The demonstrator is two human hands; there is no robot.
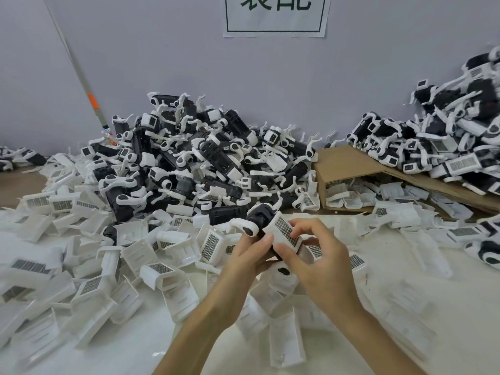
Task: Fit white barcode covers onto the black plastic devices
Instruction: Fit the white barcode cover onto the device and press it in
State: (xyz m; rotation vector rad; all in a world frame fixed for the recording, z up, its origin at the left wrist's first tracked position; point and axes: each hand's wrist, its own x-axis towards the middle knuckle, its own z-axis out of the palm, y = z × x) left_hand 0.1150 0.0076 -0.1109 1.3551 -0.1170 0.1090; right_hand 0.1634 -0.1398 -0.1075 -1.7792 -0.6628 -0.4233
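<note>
Head view showed the left hand (250, 254) gripping a black device (260, 215) from beneath, above the table, while the right hand (323, 257) pinched the white barcode cover (284, 231) set against its end. Around them loose covers (108, 266) lay scattered. A heap of devices (189, 158) rose behind, beside a cardboard box (349, 161).

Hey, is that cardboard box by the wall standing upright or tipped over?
Tipped over. The cardboard box lies on its side, and its open mouth faces forward with white covers spilling out of it.
</note>
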